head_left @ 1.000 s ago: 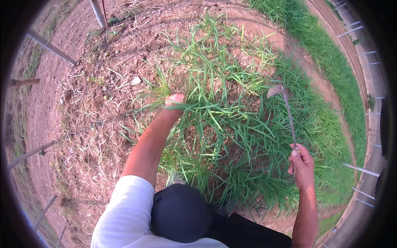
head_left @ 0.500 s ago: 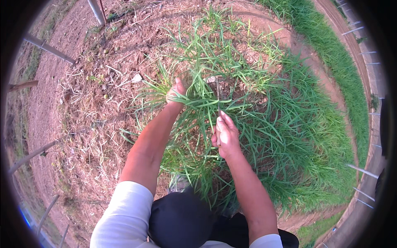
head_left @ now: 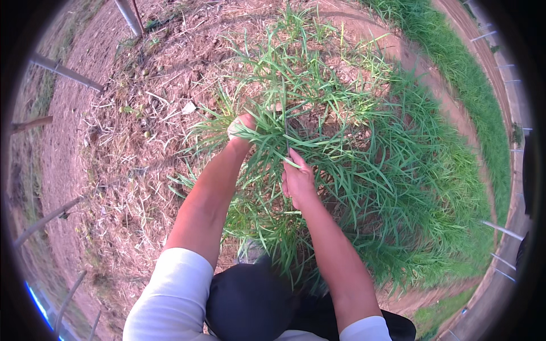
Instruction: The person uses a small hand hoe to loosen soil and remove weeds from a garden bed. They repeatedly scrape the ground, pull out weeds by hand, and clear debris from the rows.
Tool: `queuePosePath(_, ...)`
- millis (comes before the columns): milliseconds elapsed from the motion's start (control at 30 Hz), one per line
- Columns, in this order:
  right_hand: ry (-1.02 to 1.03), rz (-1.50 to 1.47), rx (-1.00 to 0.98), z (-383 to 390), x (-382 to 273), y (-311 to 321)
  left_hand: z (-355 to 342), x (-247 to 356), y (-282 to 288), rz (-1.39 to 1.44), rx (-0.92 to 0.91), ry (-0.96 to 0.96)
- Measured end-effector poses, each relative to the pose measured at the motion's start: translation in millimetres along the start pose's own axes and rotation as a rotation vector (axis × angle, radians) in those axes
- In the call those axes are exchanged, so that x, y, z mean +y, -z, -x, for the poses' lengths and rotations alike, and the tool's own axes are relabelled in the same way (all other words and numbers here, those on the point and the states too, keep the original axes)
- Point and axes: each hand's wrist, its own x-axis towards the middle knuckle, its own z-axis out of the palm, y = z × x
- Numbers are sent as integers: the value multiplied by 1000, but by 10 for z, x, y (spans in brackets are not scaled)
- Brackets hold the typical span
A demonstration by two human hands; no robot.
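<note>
Long, narrow green leaves like chives grow in clumps before me. My left hand is closed around a bunch of these leaves, its fingers partly hidden by them. Just right of it and nearer to me, my right hand is wrapped round the handle of a thin-bladed knife. Only a short dark bit of the knife shows past the thumb. The rest of its blade lies among the leaves at the base of the bunch, and its tip is hidden.
Dry straw and reddish soil spread to the left, with grey posts beyond. On the right, a dirt path separates the clumps from another green strip. My dark-clad knee is at the bottom.
My left hand has gone from partly open to closed on the leaves. My right hand has moved a little left and away from me, taking the knife's blade in under the leaves.
</note>
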Motion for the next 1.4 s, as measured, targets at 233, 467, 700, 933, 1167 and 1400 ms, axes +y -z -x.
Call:
queuePosePath(233, 21, -177, 50, 102, 268, -48, 97, -37, -84, -183, 169, -74)
queuePosePath(467, 371, 284, 142, -470, 594, -10, 118, 206, 67, -207, 12, 82)
queuePosePath(700, 223, 333, 135, -101, 559, 98, -59, -486, -508, 6, 154, -179)
queuePosePath(933, 171, 279, 131, -99, 583, 265, 224, 178, 77, -322, 56, -66)
queuePosePath(1167, 150, -27, -16, 240, -368, -24, 453, -603, -275, 444, 123, 18)
queuePosePath(1400, 236, 190, 58, 663, -670, 398, 1312, -143, 949, 201, -241, 61)
